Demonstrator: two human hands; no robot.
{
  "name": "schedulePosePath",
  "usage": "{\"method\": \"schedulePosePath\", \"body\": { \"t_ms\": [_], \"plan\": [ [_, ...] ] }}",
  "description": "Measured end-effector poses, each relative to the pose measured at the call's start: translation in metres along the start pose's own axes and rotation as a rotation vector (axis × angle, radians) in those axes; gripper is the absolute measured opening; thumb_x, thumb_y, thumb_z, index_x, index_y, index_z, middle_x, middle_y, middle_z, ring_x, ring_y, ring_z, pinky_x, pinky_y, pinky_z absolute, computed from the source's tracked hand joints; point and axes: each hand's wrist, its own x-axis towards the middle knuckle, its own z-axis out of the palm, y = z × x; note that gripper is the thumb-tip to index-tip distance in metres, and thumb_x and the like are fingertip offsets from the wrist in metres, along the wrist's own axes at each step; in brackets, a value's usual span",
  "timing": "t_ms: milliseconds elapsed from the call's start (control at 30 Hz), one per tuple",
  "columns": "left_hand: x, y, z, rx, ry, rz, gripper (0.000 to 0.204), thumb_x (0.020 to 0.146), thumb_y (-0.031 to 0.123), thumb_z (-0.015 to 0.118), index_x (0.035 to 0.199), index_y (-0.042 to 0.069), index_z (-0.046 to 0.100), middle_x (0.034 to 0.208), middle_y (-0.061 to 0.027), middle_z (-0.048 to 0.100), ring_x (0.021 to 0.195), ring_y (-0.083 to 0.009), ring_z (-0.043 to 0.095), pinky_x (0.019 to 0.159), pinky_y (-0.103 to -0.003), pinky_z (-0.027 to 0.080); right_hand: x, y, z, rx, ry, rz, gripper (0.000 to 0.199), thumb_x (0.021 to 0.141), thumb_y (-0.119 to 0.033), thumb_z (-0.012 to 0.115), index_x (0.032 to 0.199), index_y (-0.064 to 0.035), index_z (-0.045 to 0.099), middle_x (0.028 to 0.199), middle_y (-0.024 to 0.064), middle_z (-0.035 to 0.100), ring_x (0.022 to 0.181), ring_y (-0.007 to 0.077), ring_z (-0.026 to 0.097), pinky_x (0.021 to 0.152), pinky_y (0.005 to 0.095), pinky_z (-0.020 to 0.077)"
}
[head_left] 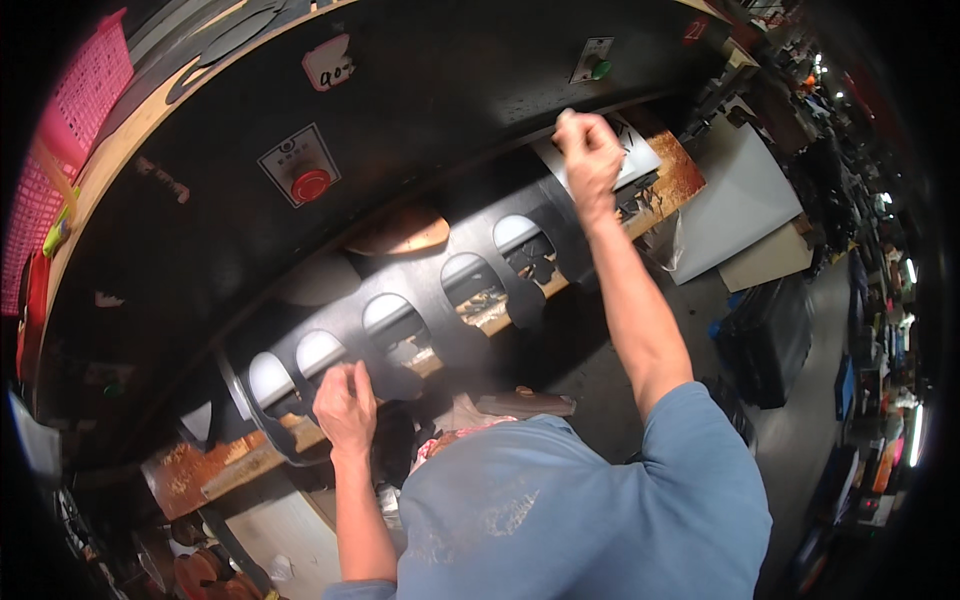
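A long black sheet (465, 347) with a row of several rounded cut-outs lies slantwise under the press, its near edge blurred. My left hand (346, 410) is closed in a pinch over the near edge of the sheet, close to one cut-out. Farther off to the right, my right hand (592, 160) is closed with curled fingers above the far right end of the sheet, beside a white board (640, 160). What either hand pinches, if anything, is hidden. Pale surface and dark scraps show through the cut-outs.
The dark press front (420, 90) spans the far side, with a red push button (311, 184) and a green button (600, 69). A tan rounded piece (405, 232) sits under it. Grey sheets (740, 205) stand at right, near a black bag (768, 340). A pink basket (75, 130) is upper left.
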Motion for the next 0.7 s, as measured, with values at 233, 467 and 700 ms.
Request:
{"method": "schedulePosePath", "body": {
  "t_ms": [233,467,700],
  "plan": [
    [0.0,0.007,0.002,0.056,0.042,-0.059,0.018,0.101,0.014,0.074,0.091,0.002,0.064,0.08,-0.0157,0.07,0.071,-0.0361,0.069,0.067,-0.045,0.055,0.088,0.03,-0.079,-0.269,-0.027,-0.018,0.023,0.101,-0.024,0.074,0.097,-0.0012,0.075,0.073,0.0017,0.068,0.067,0.0083,0.06,0.066,0.0307,0.0516],
    [0.005,0.008,0.001,0.081,0.052,-0.13,0.023,0.1,0.019,0.076,0.087,0.003,0.066,0.079,-0.0145,0.071,0.069,-0.0324,0.07,0.065,-0.043,0.055,-0.054,0.032,-0.082,-0.146,-0.081,0.207,0.027,0.105,-0.025,0.075,0.091,-0.0017,0.072,0.073,-0.0045,0.063,0.069,0.0022,0.051,0.062,0.0255,0.0446],
    [0.011,0.014,-0.001,0.063,0.042,-0.192,0.025,0.1,0.022,0.078,0.086,0.003,0.067,0.077,-0.0145,0.071,0.068,-0.0312,0.07,0.065,-0.042,0.055,-0.088,0.034,-0.071,-0.53,-0.335,-0.421,0.016,0.087,-0.009,0.084,0.078,-0.009,0.071,0.069,0.0024,0.06,0.071,0.0245,0.056,0.07,0.0394,0.0469]
  ]
}}
